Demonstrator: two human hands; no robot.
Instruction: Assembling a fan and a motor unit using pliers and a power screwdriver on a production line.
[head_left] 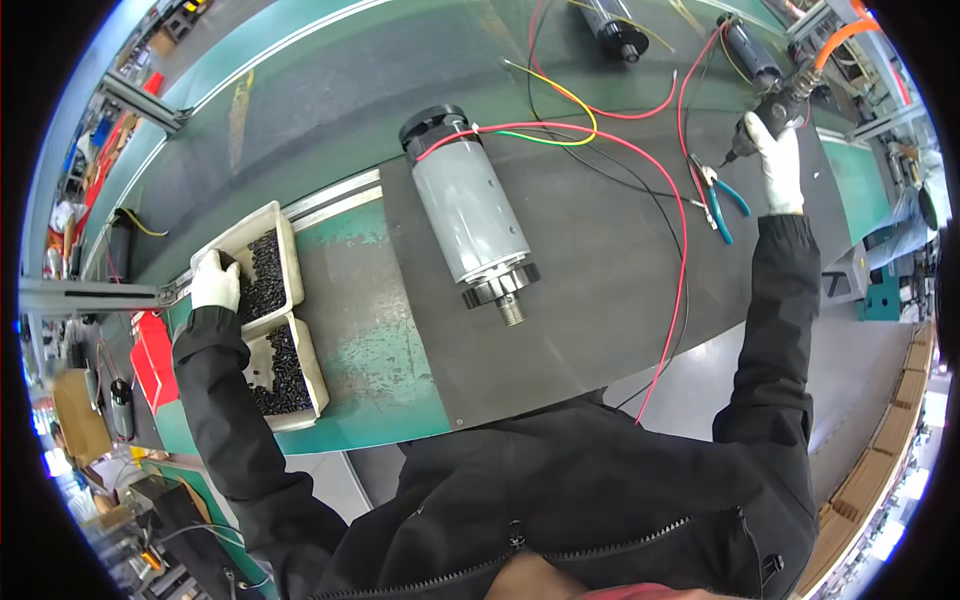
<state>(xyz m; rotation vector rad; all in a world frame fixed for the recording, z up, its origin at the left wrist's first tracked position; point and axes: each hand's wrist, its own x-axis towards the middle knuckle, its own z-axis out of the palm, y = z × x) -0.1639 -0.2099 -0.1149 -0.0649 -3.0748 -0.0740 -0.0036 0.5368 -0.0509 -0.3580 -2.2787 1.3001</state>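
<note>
The left hand (215, 285), in a white glove, is positioned at the left of the frame, inside the upper parts bin (290, 262). Its fingers are curled over the small black screws (264, 275); whether any are gripped cannot be told. The lower parts bin (316, 380) sits directly below in the frame and contains similar small black parts.

The right hand (778, 165), also gloved, is located at the upper right of the frame, closed around a dark power screwdriver (768, 118). An orange hose (842, 40) runs from the tool toward the upper right corner. The tool's bit points down and to the left, near the blue-handled pliers (728, 212), which lie with handles apart.

The grey cylindrical motor (470, 205) lies at the upper centre of the frame on a dark mat (540, 350), tilted so that its threaded shaft (511, 309) points toward the lower right. A red lead (655, 180) and a yellow-green lead (580, 103) extend rightward from its upper end. Two further motors, (607, 28) and (748, 50), lie along the upper edge and upper right.
</note>
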